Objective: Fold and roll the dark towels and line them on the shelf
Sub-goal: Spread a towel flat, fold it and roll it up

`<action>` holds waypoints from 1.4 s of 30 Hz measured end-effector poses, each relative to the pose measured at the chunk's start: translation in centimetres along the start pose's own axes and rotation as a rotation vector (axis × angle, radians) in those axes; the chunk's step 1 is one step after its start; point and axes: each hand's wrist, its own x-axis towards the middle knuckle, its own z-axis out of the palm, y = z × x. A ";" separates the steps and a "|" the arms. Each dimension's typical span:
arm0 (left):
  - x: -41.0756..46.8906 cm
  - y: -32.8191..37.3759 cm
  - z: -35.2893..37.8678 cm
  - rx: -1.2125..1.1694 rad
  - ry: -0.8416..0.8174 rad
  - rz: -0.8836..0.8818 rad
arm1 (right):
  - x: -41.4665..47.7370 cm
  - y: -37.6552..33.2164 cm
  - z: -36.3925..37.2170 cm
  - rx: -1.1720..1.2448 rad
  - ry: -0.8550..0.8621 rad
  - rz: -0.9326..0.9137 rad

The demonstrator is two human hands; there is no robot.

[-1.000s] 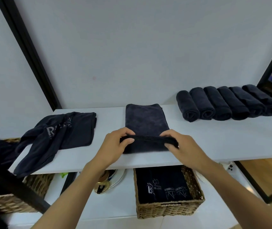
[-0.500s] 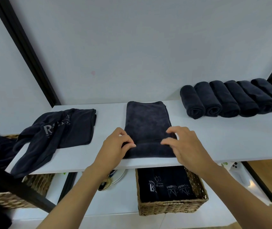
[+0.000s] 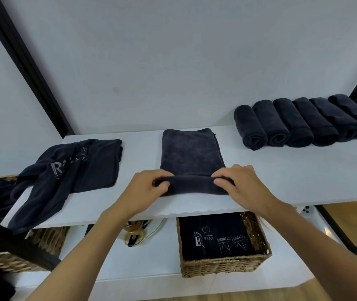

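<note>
Rolling is just under way at centre frame. The left hand [image 3: 145, 190] and right hand [image 3: 244, 187] each grip one end of the first turn of a folded dark towel [image 3: 191, 155] on the white shelf [image 3: 281, 181]. The fingers of both hands are curled over the top of the turn, with the thumbs against its near face, and neither hand holds anything else. The rest of the towel lies flat, stretching up-frame toward the wall.

The next move seems to call for both hands to push the roll away evenly, keeping it tight and its ends square so it does not cone. It should then join the rolls [image 3: 299, 122] lined up at the upper right. A loose towel [image 3: 75, 168] drapes over the shelf edge at the left, apparently next in line. A basket [image 3: 223, 266] of dark cloth sits below.
</note>
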 end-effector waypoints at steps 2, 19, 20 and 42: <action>0.9 -0.6 0.0 -0.171 0.011 -0.097 | 1.0 0.2 0.1 0.192 0.032 0.118; 1.5 -1.6 0.8 0.700 0.094 0.334 | 3.8 1.0 0.4 -0.078 0.101 -0.051; 1.9 -1.6 0.6 0.672 0.074 0.309 | 3.9 1.0 0.7 -0.208 0.154 -0.138; 8.1 0.9 -0.3 0.448 -0.164 0.010 | 8.7 2.1 -1.4 0.360 -0.219 0.216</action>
